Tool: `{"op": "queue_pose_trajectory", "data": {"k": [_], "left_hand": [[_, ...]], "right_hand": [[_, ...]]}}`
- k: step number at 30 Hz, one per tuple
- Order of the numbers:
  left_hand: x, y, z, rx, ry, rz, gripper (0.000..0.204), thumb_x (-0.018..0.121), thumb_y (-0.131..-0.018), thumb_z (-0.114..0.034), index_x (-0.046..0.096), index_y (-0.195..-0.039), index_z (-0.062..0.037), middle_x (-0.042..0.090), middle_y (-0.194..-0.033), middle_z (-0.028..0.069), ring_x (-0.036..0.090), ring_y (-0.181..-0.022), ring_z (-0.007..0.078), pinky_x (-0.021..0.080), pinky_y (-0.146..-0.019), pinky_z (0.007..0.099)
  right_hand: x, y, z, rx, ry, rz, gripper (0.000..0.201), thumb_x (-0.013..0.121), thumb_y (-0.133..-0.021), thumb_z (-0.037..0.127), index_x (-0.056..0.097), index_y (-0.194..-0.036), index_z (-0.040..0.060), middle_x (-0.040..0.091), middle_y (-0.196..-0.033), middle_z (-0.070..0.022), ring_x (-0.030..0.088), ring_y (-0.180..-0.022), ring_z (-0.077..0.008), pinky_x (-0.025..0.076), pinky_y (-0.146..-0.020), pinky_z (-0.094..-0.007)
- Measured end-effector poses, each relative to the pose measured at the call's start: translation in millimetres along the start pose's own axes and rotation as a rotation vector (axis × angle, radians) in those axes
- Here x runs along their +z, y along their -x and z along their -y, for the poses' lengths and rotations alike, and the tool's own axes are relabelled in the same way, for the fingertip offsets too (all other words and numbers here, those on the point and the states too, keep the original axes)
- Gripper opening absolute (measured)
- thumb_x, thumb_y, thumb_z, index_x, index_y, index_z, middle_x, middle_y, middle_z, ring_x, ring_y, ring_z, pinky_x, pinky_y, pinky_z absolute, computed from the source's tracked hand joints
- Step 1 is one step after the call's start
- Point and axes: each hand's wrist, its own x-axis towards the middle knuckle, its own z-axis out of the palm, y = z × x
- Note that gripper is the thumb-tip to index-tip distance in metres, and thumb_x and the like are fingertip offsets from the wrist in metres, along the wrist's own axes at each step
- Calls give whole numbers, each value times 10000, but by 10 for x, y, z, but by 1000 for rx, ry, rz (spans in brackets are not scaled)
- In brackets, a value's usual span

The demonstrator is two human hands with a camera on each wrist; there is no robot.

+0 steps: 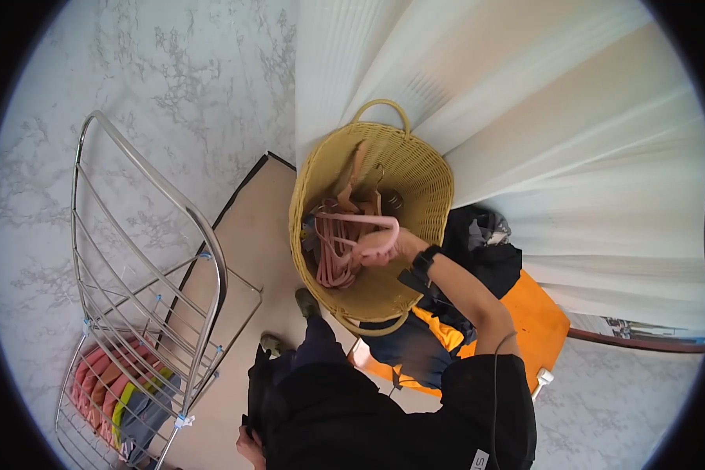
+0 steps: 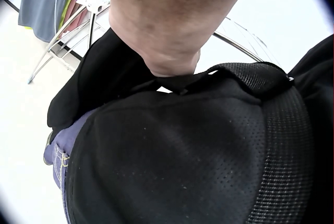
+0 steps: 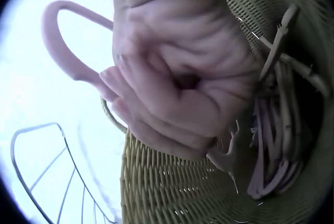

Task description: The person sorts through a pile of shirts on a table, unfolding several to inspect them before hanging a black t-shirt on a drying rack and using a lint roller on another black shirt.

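Note:
A pink clothes hanger (image 1: 380, 222) is gripped in my right hand (image 1: 376, 249), over the mouth of a yellow wicker basket (image 1: 432, 168). The right wrist view shows the curled fingers (image 3: 156, 99) around it, with one rounded hanger end (image 3: 60, 41) sticking out to the left. Inside the basket lie several more pink hangers (image 1: 330, 262) and some wooden hangers (image 1: 351, 184). My left hand (image 1: 251, 448) is low at my side, against a black strap (image 2: 245, 73) and black fabric; its fingers are mostly hidden in the left wrist view, and I cannot tell whether they hold the strap.
A metal drying rack (image 1: 211, 235) stands at left, with pink, grey and yellow-green clothes (image 1: 129, 388) on its lower part. Right of the basket, dark clothes (image 1: 486, 251) lie on an orange surface (image 1: 536, 313). A white curtain (image 1: 572, 157) hangs behind the basket.

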Motion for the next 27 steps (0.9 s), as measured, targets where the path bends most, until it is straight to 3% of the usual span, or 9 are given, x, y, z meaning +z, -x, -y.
{"op": "queue_pose_trajectory", "data": {"k": [4,6,7,10,14,16,20,22,27], "left_hand": [[-37,-27,-9,58,7,-9,128,585,-854,-165,560,-838,-40,562,-624,210,567,-573,439,422,-521,491],[-27,8,37,61,-16,1,110,591,-848,-157,572,-854,-48,570,-637,200,570,-584,434,428,-527,485],[-22,53,71,60,-16,4,110,591,-848,-157,572,-854,-48,570,-637,200,570,-584,434,428,-527,485],[32,100,107,40,-23,-12,86,599,-838,-134,581,-866,-54,580,-645,199,577,-591,432,437,-534,486],[-12,99,123,72,-28,25,117,595,-842,-158,575,-865,-45,574,-631,213,582,-594,438,438,-539,490],[-6,81,121,110,-42,23,146,576,-859,-182,568,-867,-36,561,-611,223,580,-590,445,435,-539,493],[31,200,140,78,-44,20,151,580,-855,-188,570,-878,-38,569,-623,225,586,-603,447,439,-543,495],[62,245,160,64,-29,14,154,581,-853,-189,571,-882,-38,571,-627,226,587,-605,447,440,-543,495],[151,286,274,62,-16,-2,170,582,-845,-204,572,-886,-40,568,-623,229,581,-594,449,439,-542,493]], "right_hand": [[-150,37,62,73,-210,134,190,470,-980,235,504,-837,116,400,-549,59,324,-378,-32,240,-296,-163],[-110,211,57,-130,-126,-1,218,478,-990,232,486,-804,118,395,-549,60,307,-376,-28,213,-297,-164],[-202,229,60,-89,-130,113,232,487,-992,231,483,-790,118,390,-549,63,304,-380,-27,217,-304,-161],[-184,191,107,-19,-35,146,219,484,-992,239,500,-806,124,388,-549,68,307,-386,-26,238,-315,-163],[-226,30,401,178,317,-211,187,499,-984,229,583,-878,100,457,-560,94,375,-401,-16,302,-339,-163],[-230,-9,500,178,459,-249,207,523,-968,218,637,-907,55,485,-554,83,387,-405,-17,305,-346,-158],[-481,-124,437,209,331,-193,240,539,-951,216,664,-899,18,518,-551,56,397,-403,-20,311,-353,-168],[-593,-286,163,56,197,-624,246,528,-947,208,668,-919,7,501,-537,52,374,-392,-21,308,-360,-180],[-869,-299,-47,213,39,-302,234,529,-929,246,610,-934,26,474,-509,70,375,-377,-4,294,-335,-159]]}}
